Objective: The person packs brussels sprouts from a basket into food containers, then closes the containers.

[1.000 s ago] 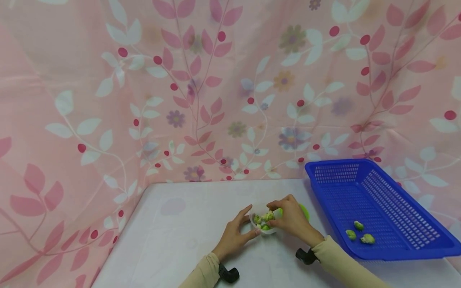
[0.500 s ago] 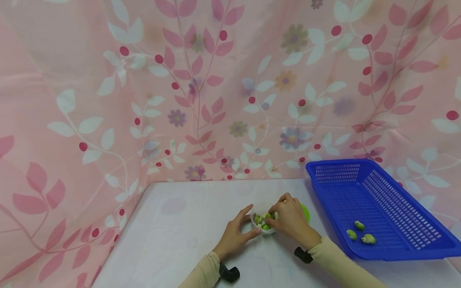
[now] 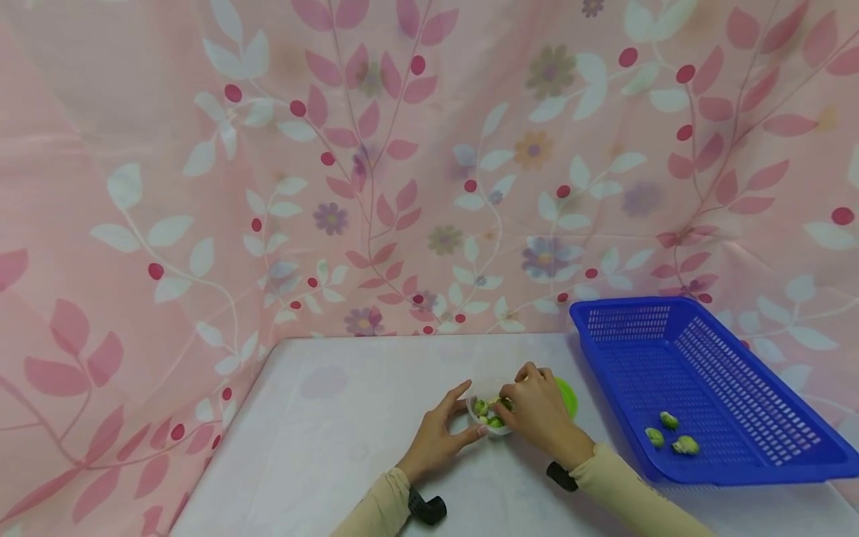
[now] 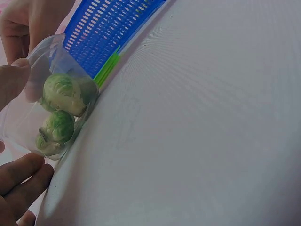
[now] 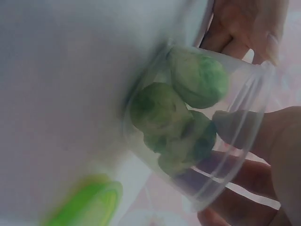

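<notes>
A clear plastic tub (image 3: pixel 482 389) with several Brussels sprouts (image 3: pixel 482 408) in it stands on the white table. My left hand (image 3: pixel 432 444) holds its side between thumb and fingers; the left wrist view shows the thumb (image 4: pixel 14 80) at the rim. My right hand (image 3: pixel 540 406) reaches into the tub from the right. In the right wrist view its thumb (image 5: pixel 230 125) and fingers are inside the wall, pinching a Brussels sprout (image 5: pixel 200 134). Other sprouts (image 5: pixel 200 77) lie against the tub's wall and bottom. The right hand partly hides the contents in the head view.
A bright green lid (image 3: pixel 568 397) lies just behind the right hand. To the right stands a blue perforated basket (image 3: pixel 738 373) with three Brussels sprouts (image 3: pixel 684 445) near its front left corner. A pink floral curtain (image 3: pixel 416 224) hangs behind the white table (image 3: pixel 322 440).
My right hand has dipped lower into the tub with a sprout and shifted slightly left. More of the green lid shows. The left hand and tub stay in place.
</notes>
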Motion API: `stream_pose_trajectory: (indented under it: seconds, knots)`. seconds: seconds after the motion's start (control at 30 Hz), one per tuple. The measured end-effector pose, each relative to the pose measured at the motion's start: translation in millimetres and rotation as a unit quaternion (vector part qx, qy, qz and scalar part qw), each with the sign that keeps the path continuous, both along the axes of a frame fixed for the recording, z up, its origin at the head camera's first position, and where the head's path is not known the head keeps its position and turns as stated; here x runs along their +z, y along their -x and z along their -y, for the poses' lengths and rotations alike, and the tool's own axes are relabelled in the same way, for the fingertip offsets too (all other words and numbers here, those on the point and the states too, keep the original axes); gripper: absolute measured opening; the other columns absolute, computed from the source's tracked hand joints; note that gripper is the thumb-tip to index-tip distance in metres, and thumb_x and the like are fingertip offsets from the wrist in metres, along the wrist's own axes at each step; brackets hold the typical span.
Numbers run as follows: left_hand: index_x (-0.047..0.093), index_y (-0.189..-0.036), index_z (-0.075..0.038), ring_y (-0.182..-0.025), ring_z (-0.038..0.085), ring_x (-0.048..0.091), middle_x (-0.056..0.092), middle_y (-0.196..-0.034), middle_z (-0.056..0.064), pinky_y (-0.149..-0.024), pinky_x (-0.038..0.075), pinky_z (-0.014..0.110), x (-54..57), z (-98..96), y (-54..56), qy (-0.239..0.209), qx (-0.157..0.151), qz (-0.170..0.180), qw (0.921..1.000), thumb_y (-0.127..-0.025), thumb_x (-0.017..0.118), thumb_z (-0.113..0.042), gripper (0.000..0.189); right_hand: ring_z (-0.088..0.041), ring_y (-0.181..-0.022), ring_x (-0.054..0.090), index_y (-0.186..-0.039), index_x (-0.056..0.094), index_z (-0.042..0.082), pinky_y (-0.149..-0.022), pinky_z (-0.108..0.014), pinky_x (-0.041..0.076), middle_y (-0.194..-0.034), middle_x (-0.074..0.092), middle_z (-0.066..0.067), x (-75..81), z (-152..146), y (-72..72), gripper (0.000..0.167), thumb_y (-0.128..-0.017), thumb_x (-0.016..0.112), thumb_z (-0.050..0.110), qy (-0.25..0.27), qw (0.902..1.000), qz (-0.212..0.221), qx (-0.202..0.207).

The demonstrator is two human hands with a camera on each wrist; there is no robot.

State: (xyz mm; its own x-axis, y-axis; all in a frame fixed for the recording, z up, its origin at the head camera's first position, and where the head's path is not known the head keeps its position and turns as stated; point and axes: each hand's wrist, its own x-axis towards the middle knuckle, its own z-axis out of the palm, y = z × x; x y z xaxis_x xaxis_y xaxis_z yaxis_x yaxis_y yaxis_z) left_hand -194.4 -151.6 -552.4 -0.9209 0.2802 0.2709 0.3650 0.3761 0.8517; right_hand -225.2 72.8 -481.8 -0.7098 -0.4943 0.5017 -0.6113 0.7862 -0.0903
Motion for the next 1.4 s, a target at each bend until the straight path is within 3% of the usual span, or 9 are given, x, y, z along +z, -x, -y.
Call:
stream_pose_trajectory:
  seconds: [0.6,0.8,1.0,1.2,1.33,1.4]
  knots:
    - [0.038,-0.165,-0.017,-0.136,0.02,0.064,0.07,-0.142,0.007,-0.121,0.042,0.047,-0.7,1.1,0.4,0.001,0.0,-0.001,1.0,-0.096,0.081,-0.039,0.084,-0.031,-0.097,0.066,-0.08,0.084,0.014,-0.085,-0.054,0.052,-0.075,0.077,0.0,-6.6,0.8,2.1,0.015,-0.079,0.094,0.025,0.054,0.9981,0.028,0.003]
    - [0.037,-0.165,-0.023,-0.136,0.021,0.064,0.07,-0.142,0.006,-0.12,0.044,0.047,-2.3,0.8,-0.3,0.002,0.0,-0.003,1.0,-0.096,0.08,-0.039,0.083,-0.029,-0.096,0.064,-0.079,0.085,0.016,-0.083,-0.052,0.051,-0.074,0.076,0.004,-9.2,-0.7,2.8,0.011,-0.076,0.095,0.018,0.062,0.998,0.012,0.002]
    - [0.037,-0.164,-0.031,-0.136,0.021,0.064,0.07,-0.142,0.006,-0.12,0.043,0.046,-2.7,0.8,0.9,0.001,0.0,-0.004,1.0,-0.097,0.08,-0.038,0.081,-0.028,-0.095,0.063,-0.079,0.085,0.017,-0.079,-0.049,0.05,-0.075,0.076,0.004,-6.9,-1.3,4.8,0.01,-0.078,0.095,0.017,0.053,0.9983,0.024,-0.005]
    - [0.037,-0.165,-0.028,-0.138,0.023,0.063,0.069,-0.143,0.01,-0.121,0.041,0.05,-1.7,-1.0,-0.4,0.004,-0.003,-0.002,1.0,-0.097,0.08,-0.038,0.081,-0.027,-0.095,0.063,-0.084,0.086,0.016,-0.078,-0.047,0.053,-0.081,0.075,0.0,6.0,-10.7,-0.8,0.008,-0.08,0.093,0.018,0.079,0.9939,0.076,0.011]
    - [0.036,-0.165,-0.031,-0.137,0.022,0.063,0.069,-0.144,0.007,-0.121,0.041,0.051,-1.7,-0.8,-1.1,0.003,0.001,0.005,1.0,-0.097,0.08,-0.04,0.081,-0.023,-0.097,0.061,-0.094,0.087,0.017,-0.081,-0.042,0.053,-0.091,0.075,-0.001,22.4,-25.9,-1.1,0.01,-0.085,0.089,0.021,0.118,0.982,0.144,0.034]
    - [0.036,-0.165,-0.03,-0.137,0.021,0.063,0.069,-0.144,0.006,-0.122,0.041,0.05,-1.8,0.0,-0.8,0.003,0.004,0.007,1.0,-0.096,0.08,-0.041,0.082,-0.024,-0.102,0.065,-0.103,0.086,0.016,-0.087,-0.046,0.054,-0.099,0.079,-0.001,35.1,-35.4,1.2,0.016,-0.089,0.086,0.024,0.128,0.9735,0.18,0.059]
